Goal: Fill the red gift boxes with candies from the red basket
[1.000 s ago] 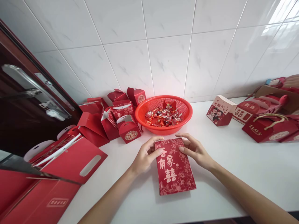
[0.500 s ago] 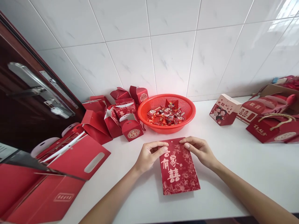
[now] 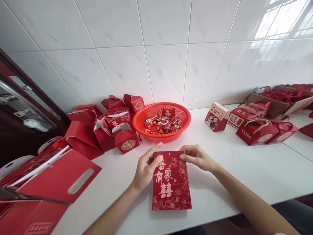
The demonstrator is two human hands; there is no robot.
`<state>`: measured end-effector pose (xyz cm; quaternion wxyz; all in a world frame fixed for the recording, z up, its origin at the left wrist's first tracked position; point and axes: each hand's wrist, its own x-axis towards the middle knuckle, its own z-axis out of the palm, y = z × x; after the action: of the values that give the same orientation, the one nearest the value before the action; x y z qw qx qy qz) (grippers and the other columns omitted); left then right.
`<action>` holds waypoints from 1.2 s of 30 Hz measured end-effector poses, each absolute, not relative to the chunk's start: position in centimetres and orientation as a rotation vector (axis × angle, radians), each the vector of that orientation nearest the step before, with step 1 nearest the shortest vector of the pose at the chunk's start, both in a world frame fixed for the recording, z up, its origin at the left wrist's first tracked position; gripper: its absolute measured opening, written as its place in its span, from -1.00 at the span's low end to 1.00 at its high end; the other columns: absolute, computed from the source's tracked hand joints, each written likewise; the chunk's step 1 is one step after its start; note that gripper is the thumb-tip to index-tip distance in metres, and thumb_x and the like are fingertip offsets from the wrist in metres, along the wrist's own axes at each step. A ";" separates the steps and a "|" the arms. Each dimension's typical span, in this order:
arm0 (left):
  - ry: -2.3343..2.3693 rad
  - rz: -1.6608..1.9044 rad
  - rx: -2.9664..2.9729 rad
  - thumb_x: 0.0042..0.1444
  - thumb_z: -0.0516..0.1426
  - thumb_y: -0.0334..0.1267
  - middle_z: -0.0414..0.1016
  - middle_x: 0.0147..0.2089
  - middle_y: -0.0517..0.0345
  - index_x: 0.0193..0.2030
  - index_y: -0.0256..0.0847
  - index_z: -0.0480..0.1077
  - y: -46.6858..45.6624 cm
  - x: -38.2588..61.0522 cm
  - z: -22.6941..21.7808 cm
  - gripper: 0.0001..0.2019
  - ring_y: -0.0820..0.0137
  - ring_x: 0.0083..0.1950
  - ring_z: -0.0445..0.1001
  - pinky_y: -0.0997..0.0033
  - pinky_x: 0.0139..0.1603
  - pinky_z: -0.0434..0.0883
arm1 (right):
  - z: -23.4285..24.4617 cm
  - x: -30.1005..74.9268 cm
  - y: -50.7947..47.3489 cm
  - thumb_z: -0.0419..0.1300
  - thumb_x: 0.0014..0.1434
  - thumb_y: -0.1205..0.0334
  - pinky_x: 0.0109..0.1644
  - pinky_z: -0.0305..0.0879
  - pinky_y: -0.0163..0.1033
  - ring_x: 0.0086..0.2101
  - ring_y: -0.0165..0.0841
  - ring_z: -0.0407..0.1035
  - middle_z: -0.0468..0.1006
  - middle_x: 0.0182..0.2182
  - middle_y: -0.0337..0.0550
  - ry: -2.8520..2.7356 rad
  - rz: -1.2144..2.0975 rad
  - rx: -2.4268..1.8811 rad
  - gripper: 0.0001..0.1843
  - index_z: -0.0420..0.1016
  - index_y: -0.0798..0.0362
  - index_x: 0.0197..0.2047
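A flat red paper box point(image 3: 173, 186) with pale characters and flower prints is held upright-facing over the white table, in front of me. My left hand point(image 3: 146, 166) grips its upper left edge, thumb on the front and index finger stretched past the top. At the upper right corner, my right hand point(image 3: 199, 158) pinches it between thumb and curled fingers. A small hole shows near the box's top edge. Just beyond stands a red plastic basket point(image 3: 138, 122) with wrapped candies point(image 3: 166, 125) in it.
Several red gift boxes point(image 3: 127, 142) crowd the left side, with larger handled red bags point(image 3: 61, 176) nearer me. On the right stand a pink-and-red box point(image 3: 216, 117), boxes with rope handles point(image 3: 256, 132) and a cardboard carton point(image 3: 271, 106). A tiled wall point(image 3: 166, 71) backs the table.
The view has turned right. The red paper box now faces me more squarely, and my left index finger has lifted off its front and stretches past the top edge.
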<state>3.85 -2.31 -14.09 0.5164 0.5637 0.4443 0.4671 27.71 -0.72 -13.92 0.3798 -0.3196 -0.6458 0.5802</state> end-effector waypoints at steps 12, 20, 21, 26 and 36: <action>1.075 1.191 1.287 0.16 0.24 -0.08 0.61 -0.08 0.02 0.07 -0.18 0.41 -1.2 3.5 -13.9 -0.61 0.25 -0.10 0.58 0.20 0.03 0.48 | -11.3 38.1 2.3 0.34 0.03 -0.07 -0.34 0.36 -0.14 -0.44 -0.23 0.42 0.54 -0.50 -0.17 -1.180 0.268 -1.251 -0.71 0.52 -0.02 -0.40; 1.082 1.064 1.344 0.05 0.27 -0.11 0.61 -0.19 0.06 -0.03 -0.21 0.46 -1.2 3.7 -13.9 -0.64 0.29 -0.20 0.58 0.19 0.00 0.50 | -11.5 39.8 8.2 0.08 0.24 -0.04 -0.23 0.39 -0.07 -0.39 -0.15 0.46 0.59 -0.41 0.01 -1.238 -0.046 -1.661 -0.65 0.49 0.06 -0.32; 1.085 1.060 1.355 0.04 0.26 -0.11 0.61 -0.20 0.06 -0.04 -0.21 0.47 -1.1 3.7 -14.1 -0.64 0.28 -0.21 0.58 0.19 -0.01 0.51 | -11.5 39.4 8.9 0.09 0.24 -0.01 -0.22 0.37 -0.07 -0.38 -0.15 0.45 0.58 -0.43 0.02 -1.255 -0.066 -1.694 -0.67 0.48 0.07 -0.36; 1.089 1.037 1.374 0.03 0.25 -0.11 0.60 -0.23 0.09 -0.08 -0.22 0.47 -0.8 3.5 -14.6 -0.66 0.31 -0.25 0.56 0.21 -0.04 0.51 | -12.1 38.6 11.2 0.08 0.22 0.18 -0.28 0.24 -0.14 -0.46 -0.21 0.32 0.52 -0.51 -0.01 -1.305 -0.133 -1.809 -0.74 0.40 0.05 -0.48; 1.061 0.959 1.402 0.07 0.24 -0.13 0.59 -0.26 0.11 -0.10 -0.22 0.48 -0.7 3.2 -14.9 -0.71 0.32 -0.25 0.55 0.25 -0.05 0.50 | -12.9 42.2 11.6 0.01 0.33 0.07 -0.23 0.27 -0.06 -0.32 -0.04 0.38 0.52 -0.47 0.17 -1.227 -0.297 -1.951 -0.57 0.57 0.18 -0.33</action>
<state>3.22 -0.66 -14.91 0.5390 0.5896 0.4462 0.4034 42.15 11.61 -12.88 0.3975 -0.7704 -0.4844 -0.1174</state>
